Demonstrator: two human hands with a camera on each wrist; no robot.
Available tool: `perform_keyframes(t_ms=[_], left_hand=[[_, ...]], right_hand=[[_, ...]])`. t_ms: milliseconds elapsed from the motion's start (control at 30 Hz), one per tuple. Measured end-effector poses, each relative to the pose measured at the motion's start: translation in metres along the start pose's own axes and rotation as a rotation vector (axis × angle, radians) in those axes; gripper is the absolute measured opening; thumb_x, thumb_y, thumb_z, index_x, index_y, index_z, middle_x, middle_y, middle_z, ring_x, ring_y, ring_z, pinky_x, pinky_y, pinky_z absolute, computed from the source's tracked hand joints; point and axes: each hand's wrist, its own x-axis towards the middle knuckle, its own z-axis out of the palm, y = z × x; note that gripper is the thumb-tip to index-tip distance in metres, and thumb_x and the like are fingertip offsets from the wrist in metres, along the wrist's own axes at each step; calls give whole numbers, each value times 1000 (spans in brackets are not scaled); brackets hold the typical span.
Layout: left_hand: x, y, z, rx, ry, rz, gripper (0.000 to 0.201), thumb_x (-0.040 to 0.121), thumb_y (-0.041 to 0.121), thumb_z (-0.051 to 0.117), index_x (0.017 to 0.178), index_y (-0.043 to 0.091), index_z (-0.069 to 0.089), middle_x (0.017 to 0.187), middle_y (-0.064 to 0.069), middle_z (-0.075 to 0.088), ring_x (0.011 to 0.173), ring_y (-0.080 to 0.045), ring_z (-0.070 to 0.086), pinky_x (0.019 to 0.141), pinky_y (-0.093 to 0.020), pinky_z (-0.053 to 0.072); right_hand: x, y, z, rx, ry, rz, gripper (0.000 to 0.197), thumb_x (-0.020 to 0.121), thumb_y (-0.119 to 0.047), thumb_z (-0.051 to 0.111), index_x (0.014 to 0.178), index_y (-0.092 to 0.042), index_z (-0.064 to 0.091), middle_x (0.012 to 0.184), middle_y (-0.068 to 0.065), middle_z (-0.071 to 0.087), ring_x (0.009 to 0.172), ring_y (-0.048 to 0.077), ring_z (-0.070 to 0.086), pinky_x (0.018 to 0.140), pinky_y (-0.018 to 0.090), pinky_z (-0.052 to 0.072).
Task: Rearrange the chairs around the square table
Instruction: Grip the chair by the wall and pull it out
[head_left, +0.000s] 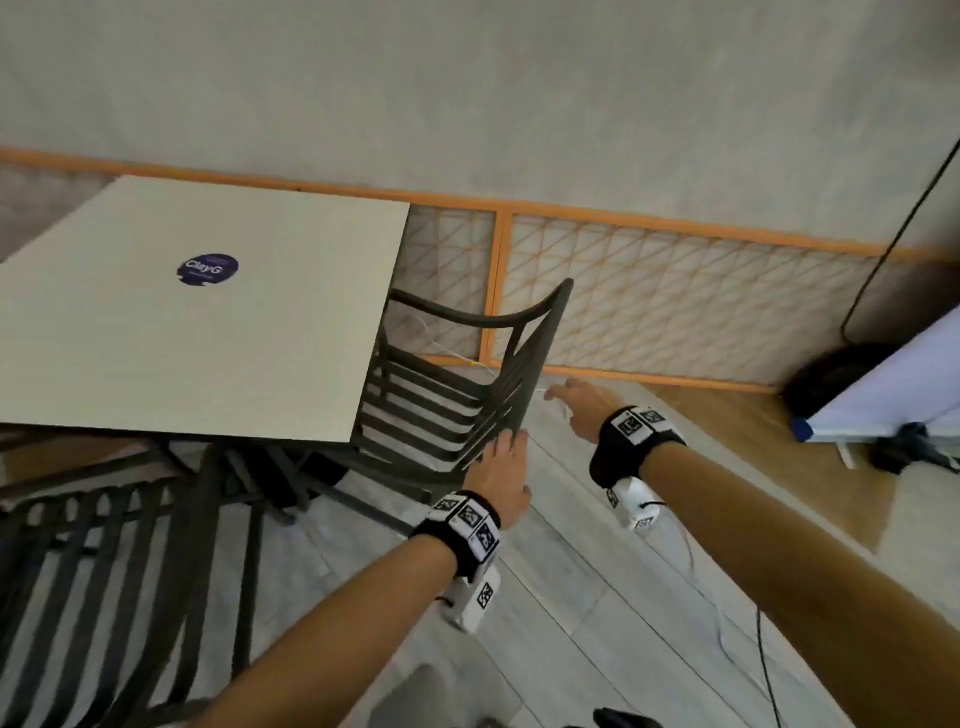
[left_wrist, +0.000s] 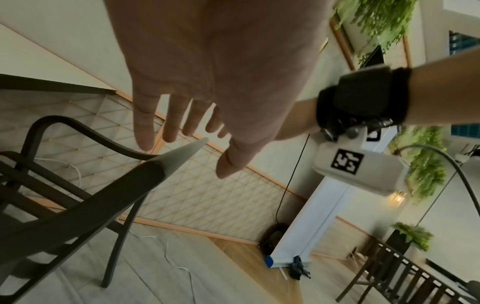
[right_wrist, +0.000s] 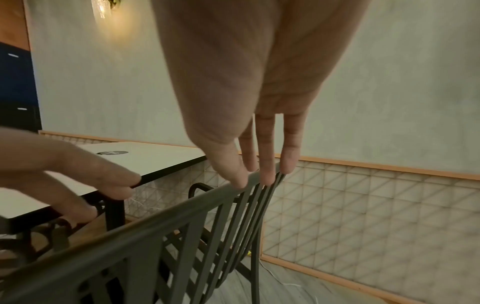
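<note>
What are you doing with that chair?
A person is reaching with both hands toward the dark slatted chair pushed in at the side of the square table. The left hand is open at the near end of the chair's backrest. The right hand is open too, fingers straight at the top rail; the right wrist view shows its fingertips at the rail. Neither hand grips it yet. Another slatted chair stands nearer.

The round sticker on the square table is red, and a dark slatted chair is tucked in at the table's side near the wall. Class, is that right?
Not quite: the sticker is dark purple or navy with white lettering, not red, as the head view shows. The rest stands: it is round, it lies on the square table, and a dark slatted chair is tucked in at the table's side near the wall.
</note>
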Motion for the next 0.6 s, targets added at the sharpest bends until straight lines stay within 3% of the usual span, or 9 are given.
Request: perform_keyframes(t_ms=[100, 200, 267, 367, 467, 533, 600], left_hand=[[35, 0, 7, 39, -18, -120, 88, 88, 19, 62, 150, 11, 0, 157, -16, 16, 139, -36, 30, 110, -47, 39], [69, -9, 15, 90, -65, -167, 93, 88, 14, 61, 149, 7, -9, 159, -20, 9, 140, -37, 29, 113, -45, 33], [87, -19, 18, 147, -69, -164, 91, 89, 12, 57, 148, 5, -12, 158, -22, 11, 136, -36, 38, 111, -44, 34], [110, -28, 23, 104, -119, -182, 87, 93, 17, 49, 147, 6, -18, 157, -21, 18, 112, -36, 60, 96, -47, 47], [130, -32, 26, 89, -156, -175, 86, 95, 21, 48, 147, 5, -19, 152, -25, 29, 91, -32, 67, 81, -44, 52], [139, -34, 27, 64, -161, -176, 87, 94, 21, 49, 146, 5, -19, 149, -27, 33, 87, -32, 68, 73, -41, 53], [147, -33, 25, 37, -169, -186, 86, 94, 19, 49, 146, 5, -19, 147, -28, 35, 79, -30, 68, 67, -40, 54]], right_hand=[[42, 11, -12, 5, 36, -27, 71, 79, 15, 51, 139, -22, 42, 131, 14, 47, 112, 37, 56, 82, 37, 48], [91, 23, -12, -42, 30, -15, 75, 76, 17, 53, 138, -23, 41, 137, 19, 41, 108, 39, 58, 80, 39, 51], [120, 32, -5, -61, 16, 39, 75, 78, 15, 52, 140, -25, 37, 138, 23, 36, 96, 41, 61, 73, 41, 52], [163, 45, 12, -19, -17, 60, 66, 83, 5, 51, 141, -21, 33, 138, 25, 32, 88, 43, 61, 74, 44, 55], [196, 55, 26, 145, 0, 126, 53, 86, -27, 49, 135, -11, 38, 133, 23, 43, 109, 43, 55, 91, 39, 49], [209, 57, 22, 173, 12, 185, 47, 89, -15, 49, 134, -6, 40, 129, 23, 46, 113, 40, 51, 87, 36, 44], [221, 62, 12, 196, 10, 181, 42, 89, -5, 49, 130, -5, 43, 120, 21, 47, 98, 35, 54, 81, 34, 43]])
